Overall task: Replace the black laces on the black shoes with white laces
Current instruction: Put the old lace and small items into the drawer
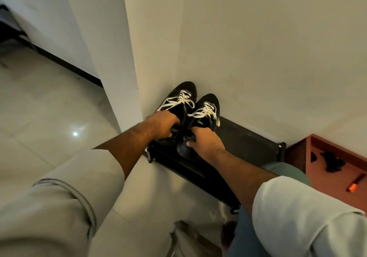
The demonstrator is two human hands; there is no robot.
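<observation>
Two black shoes stand side by side on a black shoe rack (248, 139) in the wall corner, toes to the wall. The left shoe (184, 91) and the right shoe (210, 100) both carry white laces (183, 97) tied in bows. My left hand (161, 124) grips the heel end of the left shoe, fingers curled into its opening. My right hand (206, 142) grips the heel of the right shoe. The heels are mostly hidden under my hands.
A red-brown shelf (335, 177) at the right holds a bundle of black laces (332, 163) and an orange object (352, 187). White walls close in behind and left of the rack. Pale tiled floor (49, 117) lies at the left. My knee (288, 170) is by the rack.
</observation>
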